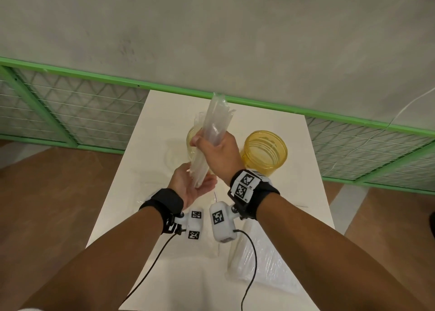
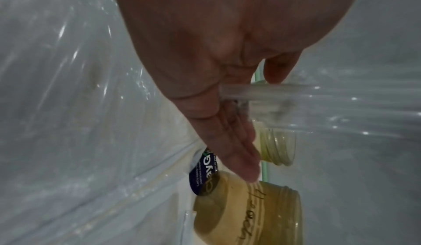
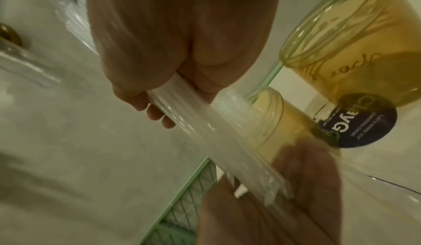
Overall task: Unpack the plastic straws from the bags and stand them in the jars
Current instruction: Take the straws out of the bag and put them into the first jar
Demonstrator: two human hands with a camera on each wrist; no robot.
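Observation:
My right hand (image 1: 217, 151) grips a bundle of clear plastic straws (image 1: 215, 120), tilted up and away over the white table (image 1: 164, 275); clear plastic covers its top end. My left hand (image 1: 188, 189) is held flat and open under the bundle's lower ends, palm touching them (image 2: 205, 51). In the right wrist view the straws (image 3: 216, 132) run from my fingers (image 3: 154, 112) down to the left palm (image 3: 284, 195). One amber jar (image 1: 191, 136) stands behind my hands, partly hidden. A second amber jar (image 1: 264, 151) stands empty to its right.
A wrapped pack of straws (image 1: 259, 263) lies at the table's near right under my right forearm. Crumpled clear plastic (image 1: 150, 188) lies left of my left hand. A green mesh fence (image 1: 70, 112) runs behind the table, with brown floor on both sides.

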